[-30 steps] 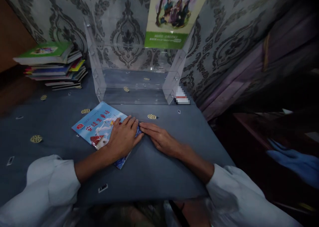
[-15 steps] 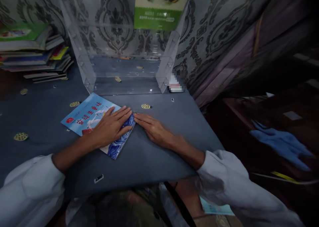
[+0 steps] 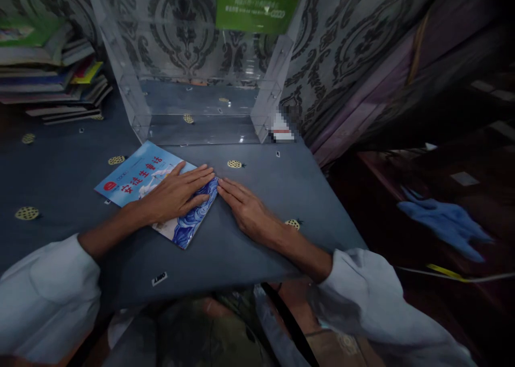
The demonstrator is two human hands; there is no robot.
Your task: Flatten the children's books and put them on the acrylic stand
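Observation:
A thin blue book [image 3: 131, 171] with red characters on its cover lies flat and slanted on the dark grey tablecloth. My left hand [image 3: 175, 192] rests spread on top of it, covering the middle and part of the swirled blue pattern. At the book's right edge is my right hand [image 3: 247, 206], laid on the cloth with its fingers stretched out and close together, the fingertips at the upper right corner. Neither hand grips anything.
Behind the book stands a clear acrylic rack [image 3: 197, 133] with a green-edged book [image 3: 257, 10] high in it. A stack of books [image 3: 52, 82] is at the back left. Right of the table [image 3: 322, 200] lies a blue cloth [image 3: 446, 222].
The view has shifted slightly, so the rack and the stack sit higher in the picture. Both hands keep nearly the same place at the book.

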